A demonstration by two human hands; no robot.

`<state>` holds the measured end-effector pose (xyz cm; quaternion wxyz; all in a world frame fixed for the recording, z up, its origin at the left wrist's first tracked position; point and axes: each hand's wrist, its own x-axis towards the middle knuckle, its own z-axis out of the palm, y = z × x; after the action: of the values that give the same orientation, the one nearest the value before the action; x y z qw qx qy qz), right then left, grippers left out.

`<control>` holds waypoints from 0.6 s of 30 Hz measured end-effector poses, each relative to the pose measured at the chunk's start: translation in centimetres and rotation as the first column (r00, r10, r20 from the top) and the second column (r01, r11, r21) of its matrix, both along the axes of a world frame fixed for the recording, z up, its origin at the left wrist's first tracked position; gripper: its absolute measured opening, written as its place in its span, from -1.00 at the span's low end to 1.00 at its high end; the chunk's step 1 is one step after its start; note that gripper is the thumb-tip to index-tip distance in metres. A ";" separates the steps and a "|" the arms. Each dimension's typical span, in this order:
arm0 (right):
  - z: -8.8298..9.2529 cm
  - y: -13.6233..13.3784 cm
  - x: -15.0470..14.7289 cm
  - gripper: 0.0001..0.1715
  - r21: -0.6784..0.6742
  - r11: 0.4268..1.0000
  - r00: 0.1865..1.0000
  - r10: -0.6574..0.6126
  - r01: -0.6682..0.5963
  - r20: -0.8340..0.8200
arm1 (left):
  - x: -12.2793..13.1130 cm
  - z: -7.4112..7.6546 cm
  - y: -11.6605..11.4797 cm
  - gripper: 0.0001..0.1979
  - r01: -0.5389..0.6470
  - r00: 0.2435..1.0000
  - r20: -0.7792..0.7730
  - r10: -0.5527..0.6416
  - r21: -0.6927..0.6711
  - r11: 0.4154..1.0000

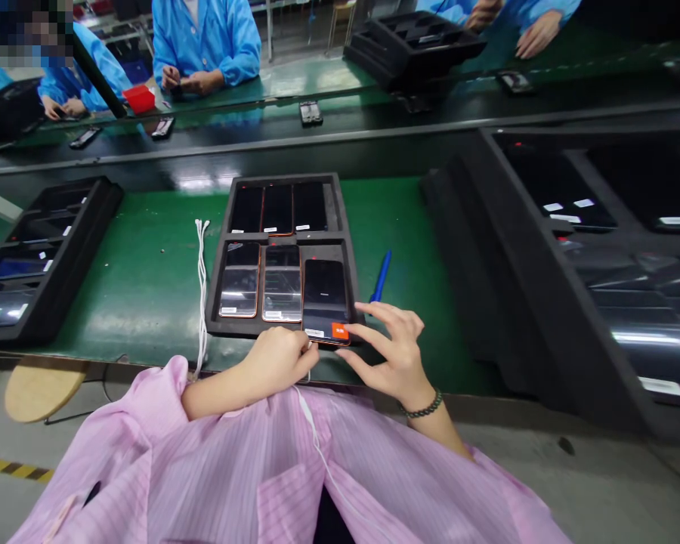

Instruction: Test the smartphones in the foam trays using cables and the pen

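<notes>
My left hand [279, 355] is closed in a pinch at the bottom edge of a dark smartphone [324, 291], on the plug end of a white charging cable [307, 412]. The plug itself is mostly hidden by my fingers. My right hand [391, 347] holds the phone's lower right corner, thumb at the bottom edge and index finger by an orange sticker [340, 330]. That phone's lower end overlaps the front rim of a black foam tray [249, 327]. Several other phones [282, 283] lie face up in the tray's two rows.
White cables [201, 287] lie left of the tray, and a blue pen [381, 276] lies to its right. Stacked foam trays with phones stand at far left [85, 257] and right [459, 249]. Behind runs a dark conveyor [232, 136] with phone parts; co-workers in blue sit beyond.
</notes>
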<state>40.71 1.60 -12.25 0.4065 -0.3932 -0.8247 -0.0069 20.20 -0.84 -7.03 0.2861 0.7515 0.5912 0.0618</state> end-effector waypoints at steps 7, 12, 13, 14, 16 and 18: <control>0.0 -0.2 -0.7 -0.65 -0.031 0.999 0.998 -0.036 0.038 0.046 | -0.4 -1.3 -0.7 -0.61 -0.102 0.902 0.390 0.187 -0.229 0.968; 0.2 0.0 -1.1 -0.46 -0.092 0.987 0.988 -0.121 0.130 0.093 | -0.9 -1.6 -0.1 -0.54 0.214 0.760 0.588 0.276 -0.628 0.748; 0.3 0.3 -0.9 -0.41 -0.111 0.984 0.986 -0.128 0.140 0.102 | -1.2 -1.2 0.1 -0.51 0.301 0.740 0.626 0.245 -0.635 0.711; 0.4 0.7 -0.5 -0.36 -0.135 0.981 0.986 -0.126 0.140 0.105 | -1.7 -0.6 0.2 -0.48 0.345 0.716 0.662 0.220 -0.611 0.712; 0.8 1.9 0.9 -0.34 -0.190 0.973 0.988 -0.116 0.134 0.102 | -3.6 1.5 0.3 -0.47 0.295 0.669 0.718 0.194 -0.495 0.817; 1.2 3.5 2.5 -0.43 -0.232 0.953 0.974 -0.160 0.195 0.163 | -6.7 4.0 -0.1 -0.50 0.211 0.622 0.771 0.140 -0.336 0.918</control>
<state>43.16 5.07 -11.00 0.2925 -0.5116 -0.8073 0.0308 13.51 -0.96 -3.07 0.6608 0.5870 0.3918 0.2556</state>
